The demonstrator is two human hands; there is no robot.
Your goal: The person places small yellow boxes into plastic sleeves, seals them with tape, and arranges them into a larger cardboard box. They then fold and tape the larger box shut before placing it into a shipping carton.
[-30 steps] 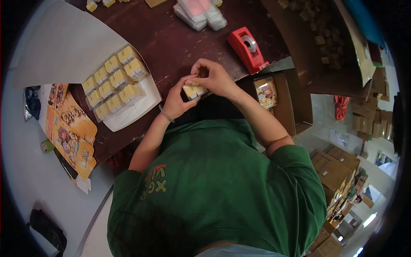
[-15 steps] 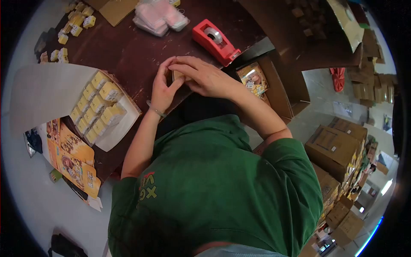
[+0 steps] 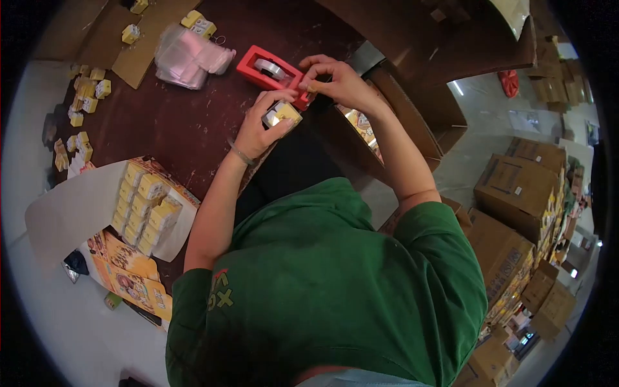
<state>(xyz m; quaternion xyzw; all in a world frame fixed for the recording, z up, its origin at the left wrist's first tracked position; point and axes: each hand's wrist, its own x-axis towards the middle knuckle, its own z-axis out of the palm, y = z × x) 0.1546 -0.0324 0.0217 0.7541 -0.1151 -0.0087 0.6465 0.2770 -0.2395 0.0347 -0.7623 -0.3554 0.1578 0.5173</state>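
Note:
My left hand [image 3: 256, 132] holds a small yellow and white box [image 3: 282, 114] between thumb and fingers, just below the red tape dispenser [image 3: 253, 71]. At the dispenser's cutting end is my right hand [image 3: 342, 85], its thumb and index finger pinched together; whatever lies between them is too small to make out. A roll of clear tape [image 3: 271, 68] sits in the dispenser.
Pink plastic bags [image 3: 190, 57] lie beyond the dispenser. An open display box [image 3: 187, 193] with rows of small yellow boxes [image 3: 149, 187] stands at the left. Loose small boxes [image 3: 87, 97] lie at the far left. An open carton [image 3: 412, 113] is at the right.
My right hand has left the small box and moved to the dispenser's cutting end. My left hand now holds the box alone, in plain sight. The view has shifted.

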